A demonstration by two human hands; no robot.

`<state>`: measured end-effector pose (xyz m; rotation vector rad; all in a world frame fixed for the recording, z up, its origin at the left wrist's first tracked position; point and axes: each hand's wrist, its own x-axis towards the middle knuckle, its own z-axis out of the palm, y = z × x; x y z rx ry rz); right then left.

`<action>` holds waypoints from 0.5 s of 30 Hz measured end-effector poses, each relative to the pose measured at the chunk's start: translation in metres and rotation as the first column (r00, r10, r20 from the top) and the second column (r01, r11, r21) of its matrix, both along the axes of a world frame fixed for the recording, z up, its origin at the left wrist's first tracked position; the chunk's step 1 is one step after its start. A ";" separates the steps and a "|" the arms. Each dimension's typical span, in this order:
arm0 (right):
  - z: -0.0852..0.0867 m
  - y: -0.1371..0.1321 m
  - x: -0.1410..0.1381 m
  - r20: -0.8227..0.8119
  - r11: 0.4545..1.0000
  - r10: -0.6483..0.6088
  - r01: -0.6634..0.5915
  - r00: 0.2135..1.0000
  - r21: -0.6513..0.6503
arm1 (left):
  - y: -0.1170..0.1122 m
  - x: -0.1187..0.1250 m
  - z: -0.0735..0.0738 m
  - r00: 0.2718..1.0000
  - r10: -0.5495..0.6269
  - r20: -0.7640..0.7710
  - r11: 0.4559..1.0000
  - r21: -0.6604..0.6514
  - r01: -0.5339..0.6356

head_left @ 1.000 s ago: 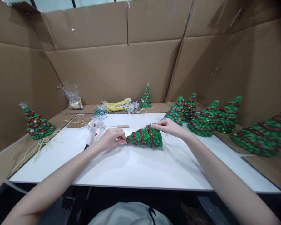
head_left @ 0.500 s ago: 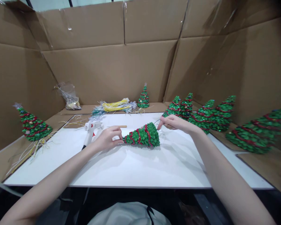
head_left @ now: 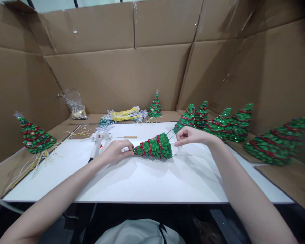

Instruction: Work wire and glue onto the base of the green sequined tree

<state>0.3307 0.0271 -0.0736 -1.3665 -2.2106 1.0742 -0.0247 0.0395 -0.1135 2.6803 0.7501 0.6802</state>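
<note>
A small green artificial Christmas tree (head_left: 154, 147) with red garland lies on its side over the white board, its tip to the left and its wide base to the right. My left hand (head_left: 119, 150) pinches the tree at its tip. Thin dark wires (head_left: 170, 134) stick out from the base. Beside the base is my right hand (head_left: 188, 136), its thumb and forefinger curled close together near the wires; whatever they hold is too small to make out.
Left of the tree are a white glue gun (head_left: 98, 144) and a wooden-handled tool (head_left: 130, 137). Bundled yellow and white wires (head_left: 124, 114) lie behind. Several finished trees (head_left: 240, 122) stand at right, one decorated tree (head_left: 35, 135) at left. Cardboard walls (head_left: 112, 78) surround the board.
My right hand has shifted slightly right and down from the wires at the base, and its forefinger has curled in. My left hand stays at the tip.
</note>
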 end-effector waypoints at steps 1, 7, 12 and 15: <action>0.000 0.000 0.000 0.005 1.000 -0.013 0.013 1.000 0.014 | 0.000 0.000 0.000 1.000 0.011 -0.005 1.000 -0.002 -0.011; -0.003 0.003 -0.002 0.105 0.972 -0.162 0.140 0.981 0.191 | 0.000 0.001 0.001 1.000 0.010 -0.027 1.000 -0.001 -0.010; -0.011 0.008 -0.004 0.137 0.882 -0.330 0.253 0.934 0.398 | 0.001 0.000 0.000 1.000 0.002 -0.007 1.000 -0.009 -0.002; -0.017 0.011 -0.011 0.085 0.824 -0.364 0.278 0.927 0.493 | 0.001 -0.002 -0.001 1.000 0.005 -0.003 1.000 -0.005 -0.005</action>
